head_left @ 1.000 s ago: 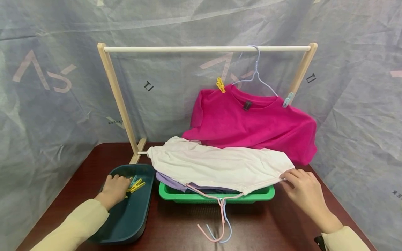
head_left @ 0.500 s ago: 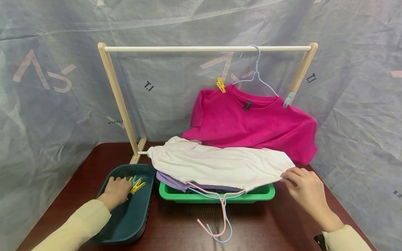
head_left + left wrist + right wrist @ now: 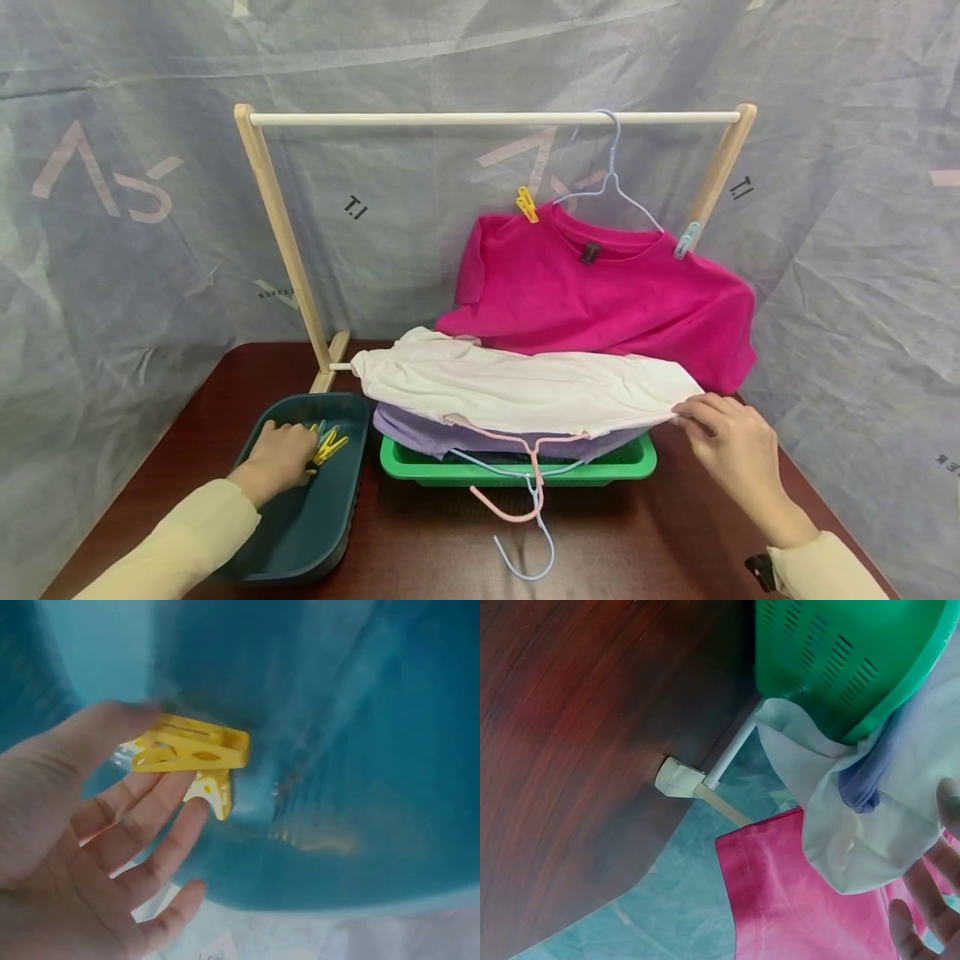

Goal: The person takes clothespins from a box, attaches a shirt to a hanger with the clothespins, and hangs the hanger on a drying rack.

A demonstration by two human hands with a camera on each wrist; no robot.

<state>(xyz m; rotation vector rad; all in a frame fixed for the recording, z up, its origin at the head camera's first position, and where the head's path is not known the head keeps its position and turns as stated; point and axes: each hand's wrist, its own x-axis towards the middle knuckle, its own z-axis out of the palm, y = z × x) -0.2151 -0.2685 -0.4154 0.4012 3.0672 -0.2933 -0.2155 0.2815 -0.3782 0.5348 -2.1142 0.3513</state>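
Observation:
My left hand (image 3: 276,458) reaches into the dark teal bin (image 3: 318,546) and pinches a yellow clothespin (image 3: 191,744) between thumb and fingers. Another yellow clothespin (image 3: 214,793) lies just beneath it. At the right, my right hand (image 3: 731,446) pinches the side edge of a white shirt (image 3: 525,387). A pink hanger (image 3: 506,518) sticks out from the white shirt's front edge. Below lies a purple garment (image 3: 412,429), partly covered, with a light blue hanger (image 3: 547,546) showing under it. These garments rest over a green basket (image 3: 517,475).
A rack with a white rail (image 3: 420,119) and wooden posts (image 3: 281,233) stands behind. From it hangs a magenta T-shirt (image 3: 600,300) on a blue hanger (image 3: 613,162), with a yellow clip (image 3: 527,204) and a pale blue clip (image 3: 686,240) at its shoulders.
The white shirt's front edge and pink hanger have shifted back, exposing more of the purple garment and blue hanger. My right hand still grips the shirt; my left hand stays in the bin.

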